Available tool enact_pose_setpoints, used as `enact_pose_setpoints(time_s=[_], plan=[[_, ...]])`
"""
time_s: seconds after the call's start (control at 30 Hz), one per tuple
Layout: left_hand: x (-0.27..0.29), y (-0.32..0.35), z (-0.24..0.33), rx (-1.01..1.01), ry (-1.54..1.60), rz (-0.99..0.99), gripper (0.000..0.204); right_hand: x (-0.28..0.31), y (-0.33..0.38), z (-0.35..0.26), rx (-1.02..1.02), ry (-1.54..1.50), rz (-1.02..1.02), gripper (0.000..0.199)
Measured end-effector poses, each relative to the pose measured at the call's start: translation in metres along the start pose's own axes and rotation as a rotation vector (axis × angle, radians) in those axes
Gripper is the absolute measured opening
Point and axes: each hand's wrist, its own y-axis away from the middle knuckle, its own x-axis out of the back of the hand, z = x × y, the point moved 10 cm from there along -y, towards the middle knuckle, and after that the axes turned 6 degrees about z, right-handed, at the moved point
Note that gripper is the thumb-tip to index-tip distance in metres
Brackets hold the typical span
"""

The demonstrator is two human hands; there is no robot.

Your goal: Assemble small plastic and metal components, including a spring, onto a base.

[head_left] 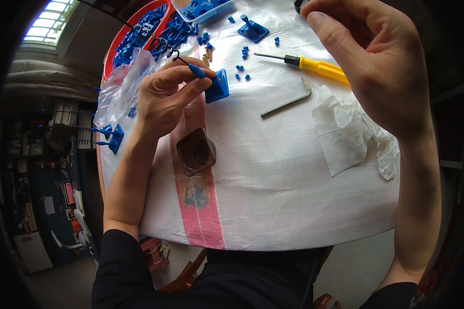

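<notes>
My left hand (pixel 160 98) pinches a blue desk pen (pixel 196 71) with a black coiled cord (pixel 160 44) between thumb and fingers. Against those fingertips a square blue pen base (pixel 218 86) is tilted up on edge. Raised at the upper right, my right hand (pixel 379 69) has its fingers closed. A small dark piece (pixel 298 5) shows at its fingertips, cut off by the frame's top, so I cannot make it out. Below my left hand lies a brown, square-rimmed hollow block (pixel 196 152). Brass-coloured screws (pixel 207 55) lie just beyond the fingers.
A red basin (pixel 110 64) full of blue parts and a clear tub (pixel 211 14) stand at the back left. A yellow screwdriver (pixel 322 68), hex key (pixel 288 105), crumpled tissue (pixel 345 134), another blue base (pixel 253 32) and small blue pieces (pixel 245 51) lie on the white woven sheet (pixel 294 206).
</notes>
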Motion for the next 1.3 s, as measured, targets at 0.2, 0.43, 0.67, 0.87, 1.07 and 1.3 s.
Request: enact_pose_setpoints(time_s=[0.2,0.43,0.67,0.87,1.07,1.3], plan=[[0.022,-0.009,0.021,-0.047,0.088,0.025,0.016,-0.028,0.002,0.007,0.001,0.041,-0.135,0.008],[0.064,0.006,0.046,-0.024,0.036,0.147,0.015,-0.073,-0.006,-0.018,0.145,0.012,-0.252,0.005],[0.117,0.061,0.054,0.047,-0.045,0.339,0.016,-0.110,-0.004,-0.036,0.195,-0.070,-0.427,0.012],[0.142,0.098,0.059,0.109,-0.124,0.427,0.016,-0.120,-0.008,-0.049,0.282,-0.053,-0.518,0.017],[0.158,0.120,0.066,0.138,-0.129,0.456,0.015,-0.120,-0.003,-0.053,0.326,-0.021,-0.508,0.019],[0.162,0.119,0.069,0.142,-0.187,0.435,0.015,-0.120,0.000,-0.044,0.295,-0.019,-0.510,0.021]])
